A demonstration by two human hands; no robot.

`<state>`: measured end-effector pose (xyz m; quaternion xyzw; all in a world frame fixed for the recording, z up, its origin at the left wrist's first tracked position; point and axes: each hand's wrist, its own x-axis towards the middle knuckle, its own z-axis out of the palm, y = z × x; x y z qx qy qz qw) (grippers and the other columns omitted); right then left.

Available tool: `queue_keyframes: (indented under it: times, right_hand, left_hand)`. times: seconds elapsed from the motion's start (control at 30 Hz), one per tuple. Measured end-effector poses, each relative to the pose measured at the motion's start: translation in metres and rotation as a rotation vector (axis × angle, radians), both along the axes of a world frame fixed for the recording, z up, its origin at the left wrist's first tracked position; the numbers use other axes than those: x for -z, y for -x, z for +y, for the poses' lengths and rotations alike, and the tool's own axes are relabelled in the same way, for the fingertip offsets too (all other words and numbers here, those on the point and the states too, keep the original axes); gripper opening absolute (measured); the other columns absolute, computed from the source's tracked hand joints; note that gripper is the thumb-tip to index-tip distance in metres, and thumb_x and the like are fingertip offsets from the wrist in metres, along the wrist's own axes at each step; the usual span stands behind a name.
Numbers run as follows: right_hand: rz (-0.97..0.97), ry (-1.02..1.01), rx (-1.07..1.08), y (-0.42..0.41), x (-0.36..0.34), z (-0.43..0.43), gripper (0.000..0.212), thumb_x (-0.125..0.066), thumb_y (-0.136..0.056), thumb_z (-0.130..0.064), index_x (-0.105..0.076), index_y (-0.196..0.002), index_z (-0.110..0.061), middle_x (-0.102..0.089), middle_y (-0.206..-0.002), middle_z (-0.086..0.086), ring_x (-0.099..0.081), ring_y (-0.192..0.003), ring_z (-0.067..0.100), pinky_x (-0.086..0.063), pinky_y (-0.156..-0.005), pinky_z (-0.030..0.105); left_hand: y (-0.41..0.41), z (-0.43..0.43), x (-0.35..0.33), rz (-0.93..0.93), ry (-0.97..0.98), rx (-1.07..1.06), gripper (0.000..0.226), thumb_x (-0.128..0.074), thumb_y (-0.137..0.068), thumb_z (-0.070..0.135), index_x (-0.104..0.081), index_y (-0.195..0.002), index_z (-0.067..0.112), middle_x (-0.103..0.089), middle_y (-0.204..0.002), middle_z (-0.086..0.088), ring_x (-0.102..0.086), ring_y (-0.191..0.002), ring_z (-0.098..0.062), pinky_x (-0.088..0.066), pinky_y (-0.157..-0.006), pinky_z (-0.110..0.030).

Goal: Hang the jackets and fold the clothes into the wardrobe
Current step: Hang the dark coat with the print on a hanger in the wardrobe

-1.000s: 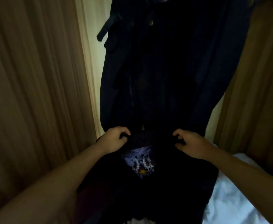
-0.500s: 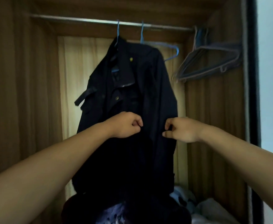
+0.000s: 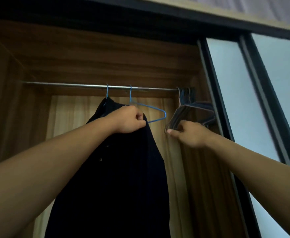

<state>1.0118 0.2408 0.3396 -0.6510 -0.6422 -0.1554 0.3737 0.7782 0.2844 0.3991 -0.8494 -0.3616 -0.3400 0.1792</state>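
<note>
A dark navy jacket (image 3: 123, 169) hangs on a blue hanger from the metal rail (image 3: 72, 84) inside the wardrobe. My left hand (image 3: 128, 121) is raised in a fist at the jacket's right shoulder and grips the fabric there. Just behind it an empty blue hanger (image 3: 149, 110) hangs on the rail. My right hand (image 3: 187, 133) reaches to the right and pinches the lower corner of a bunch of several grey hangers (image 3: 192, 112) at the rail's right end.
The wardrobe has wooden walls and a pale curtain-like back panel (image 3: 72, 117). A sliding door (image 3: 244, 109) with a dark frame and frosted panels stands to the right. The wardrobe's top edge (image 3: 140, 18) runs overhead.
The view has tilted up from the clothes below to the rail. Both hands rose from the jacket's front; the left now holds the shoulder and the right has moved onto the grey hangers.
</note>
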Motion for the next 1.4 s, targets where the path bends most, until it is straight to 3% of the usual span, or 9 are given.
queue_keyframes:
  times: [0.07,0.2,0.3,0.43,0.53,0.73,0.93,1.17,1.4]
  right_hand:
    - [0.085,-0.073,-0.026,0.003,-0.015,0.007,0.079,-0.044,-0.09,-0.078,-0.053,-0.136,-0.015,-0.063,-0.133,0.01,-0.061,-0.118,0.031,-0.053,-0.094,0.044]
    - [0.276,-0.144,-0.123,0.015,-0.038,0.026,0.068,-0.05,-0.098,-0.061,-0.039,-0.143,-0.011,-0.06,-0.127,0.015,-0.069,-0.098,0.034,-0.053,-0.052,0.032]
    - [0.47,-0.147,-0.238,0.023,-0.048,0.044,0.04,-0.052,-0.102,-0.046,-0.042,-0.123,-0.013,-0.065,-0.104,0.017,-0.073,-0.071,0.035,-0.061,-0.05,0.042]
    - [0.49,-0.112,-0.301,0.035,-0.052,0.06,0.028,-0.041,-0.109,-0.031,-0.054,-0.108,-0.006,-0.071,-0.09,0.02,-0.066,-0.06,0.028,-0.05,-0.045,0.029]
    - [0.43,-0.182,-0.274,0.041,-0.057,0.073,0.035,-0.038,-0.109,-0.031,-0.062,-0.104,-0.007,-0.069,-0.091,0.017,-0.059,-0.065,0.024,-0.045,-0.051,0.03]
    - [0.421,-0.356,-0.192,0.043,-0.069,0.08,0.037,-0.035,-0.111,-0.025,-0.063,-0.125,-0.006,-0.065,-0.114,0.018,-0.062,-0.105,0.033,-0.04,-0.077,0.032]
    - [0.369,-0.491,-0.025,0.041,-0.082,0.076,0.033,-0.034,-0.11,-0.027,-0.06,-0.121,-0.011,-0.063,-0.104,0.013,-0.063,-0.096,0.029,-0.046,-0.075,0.037]
    - [0.417,-0.602,-0.019,0.037,-0.083,0.06,0.034,-0.031,-0.11,-0.028,-0.057,-0.117,-0.007,-0.061,-0.101,0.018,-0.062,-0.098,0.038,-0.05,-0.079,0.043]
    - [0.372,-0.69,0.126,0.028,-0.045,0.019,0.038,-0.029,-0.11,-0.035,-0.053,-0.112,-0.006,-0.064,-0.105,0.028,-0.062,-0.099,0.05,-0.051,-0.081,0.05]
  left_hand:
    - [-0.005,0.0,-0.011,0.011,-0.034,-0.044,0.023,-0.06,-0.089,0.031,-0.064,-0.077,0.013,-0.069,-0.077,-0.006,-0.063,-0.073,-0.022,-0.052,-0.073,-0.036]
    - [-0.009,0.004,-0.021,0.046,-0.065,-0.116,0.021,-0.06,-0.09,0.032,-0.064,-0.077,0.016,-0.065,-0.074,0.0,-0.06,-0.074,-0.019,-0.05,-0.073,-0.035]
    - [-0.007,0.007,-0.02,0.078,-0.075,-0.154,0.021,-0.059,-0.091,0.032,-0.06,-0.073,0.021,-0.063,-0.073,0.003,-0.06,-0.075,-0.018,-0.05,-0.073,-0.034]
    - [0.004,0.01,-0.018,0.063,-0.044,-0.158,0.018,-0.059,-0.093,0.031,-0.063,-0.078,0.021,-0.066,-0.078,0.002,-0.061,-0.075,-0.016,-0.05,-0.07,-0.034]
    - [0.011,0.008,-0.016,0.026,-0.019,-0.144,0.017,-0.059,-0.095,0.028,-0.066,-0.084,0.018,-0.066,-0.079,0.004,-0.06,-0.075,-0.014,-0.05,-0.071,-0.032]
    - [0.024,0.001,-0.008,0.004,-0.025,-0.178,0.018,-0.057,-0.096,0.027,-0.068,-0.091,0.014,-0.069,-0.085,-0.001,-0.063,-0.081,-0.018,-0.052,-0.074,-0.035]
    - [0.042,-0.007,-0.004,-0.009,0.003,-0.172,0.016,-0.057,-0.096,0.026,-0.068,-0.091,0.016,-0.07,-0.085,-0.001,-0.063,-0.079,-0.017,-0.052,-0.072,-0.034]
    - [0.069,-0.006,0.0,-0.061,0.007,-0.16,0.015,-0.058,-0.095,0.025,-0.068,-0.088,0.016,-0.072,-0.083,-0.002,-0.066,-0.079,-0.019,-0.054,-0.075,-0.039]
    - [0.067,0.003,0.014,-0.181,0.02,-0.021,0.011,-0.059,-0.091,0.02,-0.068,-0.087,0.023,-0.07,-0.077,0.004,-0.064,-0.072,-0.013,-0.049,-0.065,-0.028]
